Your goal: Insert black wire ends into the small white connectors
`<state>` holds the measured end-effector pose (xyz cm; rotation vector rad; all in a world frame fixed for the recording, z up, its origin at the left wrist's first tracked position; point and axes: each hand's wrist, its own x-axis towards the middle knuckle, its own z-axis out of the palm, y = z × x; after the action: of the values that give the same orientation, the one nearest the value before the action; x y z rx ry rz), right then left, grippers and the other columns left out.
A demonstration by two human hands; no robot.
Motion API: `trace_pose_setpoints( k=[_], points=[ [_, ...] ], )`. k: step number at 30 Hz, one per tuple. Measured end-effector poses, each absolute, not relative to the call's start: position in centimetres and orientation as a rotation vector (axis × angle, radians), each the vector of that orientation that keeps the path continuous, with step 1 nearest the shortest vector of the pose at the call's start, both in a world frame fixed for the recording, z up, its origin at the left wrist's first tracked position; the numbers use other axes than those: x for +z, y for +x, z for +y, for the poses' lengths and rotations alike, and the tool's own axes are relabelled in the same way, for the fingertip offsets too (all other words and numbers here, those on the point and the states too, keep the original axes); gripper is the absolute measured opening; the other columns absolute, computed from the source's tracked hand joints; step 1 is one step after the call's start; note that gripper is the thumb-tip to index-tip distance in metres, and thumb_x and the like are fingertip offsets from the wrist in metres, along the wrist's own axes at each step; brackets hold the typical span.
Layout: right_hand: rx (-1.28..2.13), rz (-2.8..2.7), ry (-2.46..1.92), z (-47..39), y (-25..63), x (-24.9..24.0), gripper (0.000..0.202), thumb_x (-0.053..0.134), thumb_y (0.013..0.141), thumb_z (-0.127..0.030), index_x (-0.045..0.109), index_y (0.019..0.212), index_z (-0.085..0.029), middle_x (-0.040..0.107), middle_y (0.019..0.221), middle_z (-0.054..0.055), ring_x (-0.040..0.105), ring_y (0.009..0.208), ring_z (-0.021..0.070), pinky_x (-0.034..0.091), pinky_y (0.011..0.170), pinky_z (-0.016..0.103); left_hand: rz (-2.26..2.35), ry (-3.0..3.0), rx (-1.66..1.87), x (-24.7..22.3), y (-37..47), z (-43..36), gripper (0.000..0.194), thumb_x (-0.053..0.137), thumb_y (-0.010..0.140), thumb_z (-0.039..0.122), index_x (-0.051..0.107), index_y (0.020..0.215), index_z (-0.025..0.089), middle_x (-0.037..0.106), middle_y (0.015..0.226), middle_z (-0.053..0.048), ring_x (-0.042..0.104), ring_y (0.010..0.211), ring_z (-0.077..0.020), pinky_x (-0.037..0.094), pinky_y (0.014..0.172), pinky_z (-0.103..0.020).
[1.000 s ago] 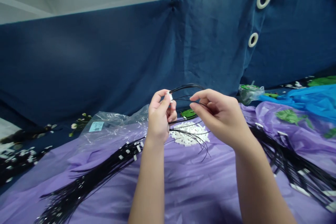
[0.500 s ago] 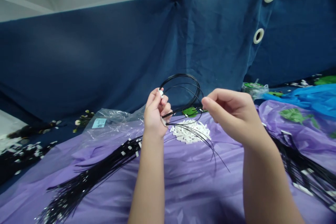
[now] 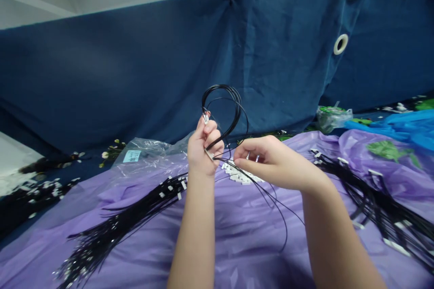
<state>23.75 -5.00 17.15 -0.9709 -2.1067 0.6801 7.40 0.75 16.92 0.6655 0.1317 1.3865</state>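
While the left hand (image 3: 204,151) is raised above the purple sheet (image 3: 237,235), its fingers are pinched together on a small white connector (image 3: 205,118) and on the black wires (image 3: 224,108) that loop upward from it. The right hand (image 3: 267,162) sits just beside it, lower, fingertips closed on loose wire ends that trail down toward the sheet. Behind the hands lies a pile of white connectors (image 3: 237,175); bundles of finished wires lie at left (image 3: 125,226) and right (image 3: 369,198), with a clear plastic bag (image 3: 145,156) near the blue curtain (image 3: 135,76). Judged by appearance, the wires are light, thin and springy, prone to slip; grip close to the ends, and hold the connector by its sides.
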Motion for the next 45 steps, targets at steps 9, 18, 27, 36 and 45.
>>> trace_pose_setpoints(
  k=[9, 18, 27, 36, 45],
  points=[
    [0.829, -2.018, -0.923, -4.8, 24.1, 16.9, 0.009, 0.052, 0.092, -0.025, 0.053, 0.101, -0.023, 0.047, 0.061, -0.008, 0.039, 0.053, 0.0063, 0.029, 0.047, 0.018, 0.015, 0.68, 1.287, 16.3, 6.8, 1.3, 0.032, 0.028, 0.101, 0.019, 0.053, 0.083, 0.015, 0.037, 0.058, 0.007, 0.019, 0.033, 0.0009, 0.013, 0.028, -0.011],
    [1.038, -1.965, -0.818, -6.5, 31.5, 16.9, 0.012, 0.059, 0.092, -0.03, 0.065, 0.095, -0.02, 0.056, 0.065, -0.001, 0.05, 0.058, 0.0084, 0.043, 0.051, 0.018, 0.147, 0.712, 1.388, 16.6, 6.1, 1.3, 0.028, 0.031, 0.1, 0.02, 0.058, 0.092, 0.014, 0.036, 0.059, 0.008, 0.022, 0.033, 0.0007, 0.015, 0.028, -0.012],
    [1.039, -1.995, -0.422, -7.3, 34.3, 15.2, 0.028, 0.047, 0.096, -0.017, 0.07, 0.108, -0.03, 0.074, 0.087, 0.005, 0.072, 0.075, 0.0174, 0.058, 0.067, 0.028, 0.402, 0.811, 1.522, 16.9, 6.7, 1.3, 0.003, 0.053, 0.091, 0.021, 0.053, 0.09, 0.018, 0.038, 0.061, 0.009, 0.027, 0.034, 0.0004, 0.016, 0.03, -0.013],
    [0.859, -1.834, -0.245, -5.4, 32.6, 15.5, 0.016, 0.065, 0.087, -0.024, 0.075, 0.099, -0.027, 0.065, 0.071, 0.003, 0.061, 0.055, 0.0136, 0.051, 0.047, 0.026, 0.674, 0.976, 1.674, 16.3, 8.5, 1.4, 0.012, 0.057, 0.087, 0.03, 0.049, 0.089, 0.022, 0.042, 0.066, 0.008, 0.03, 0.036, -0.0007, 0.016, 0.031, -0.014],
    [0.827, -1.053, -0.293, -4.6, 26.1, 17.5, 0.009, 0.068, 0.083, -0.04, 0.068, 0.089, -0.034, 0.057, 0.074, -0.004, 0.058, 0.066, 0.0083, 0.054, 0.061, 0.02, 0.59, 1.099, 1.593, 16.3, 9.3, 1.0, 0.016, 0.061, 0.085, 0.032, 0.051, 0.093, 0.022, 0.046, 0.063, 0.007, 0.031, 0.036, -0.0007, 0.02, 0.037, -0.014]
  ],
)
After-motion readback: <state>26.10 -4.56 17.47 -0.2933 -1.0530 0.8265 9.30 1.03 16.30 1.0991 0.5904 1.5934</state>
